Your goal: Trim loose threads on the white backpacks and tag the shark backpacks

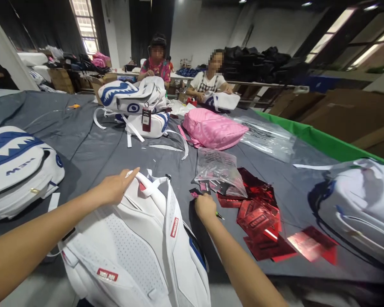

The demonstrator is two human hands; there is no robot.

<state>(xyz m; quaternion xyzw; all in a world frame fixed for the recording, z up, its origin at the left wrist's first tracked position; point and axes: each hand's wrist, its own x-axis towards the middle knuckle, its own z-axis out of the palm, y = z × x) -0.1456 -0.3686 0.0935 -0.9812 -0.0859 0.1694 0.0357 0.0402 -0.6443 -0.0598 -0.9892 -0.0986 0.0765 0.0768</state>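
A white backpack [137, 238] stands in front of me, its back panel and shoulder straps facing me. My left hand [118, 187] grips its top edge near the carry loop [152, 187]. To the right of the bag, my right hand [206, 207] is down at the table with curled fingers. A small black-and-pink tag [195, 193] shows at its fingertips, and a green-tipped item [219, 215] sticks out beside it. What the fingers hold is hidden. Just beyond lies a clear plastic bag [217, 166] with similar tags at its mouth.
Shiny red packets [259, 219] are spread to the right. White-and-blue backpacks lie left [16, 170], right [365, 209] and stacked [137, 102] ahead. A pink backpack [213, 128] rests beside clear plastic bags [265, 136]. Two people [155, 64] work across the grey-covered table [77, 140].
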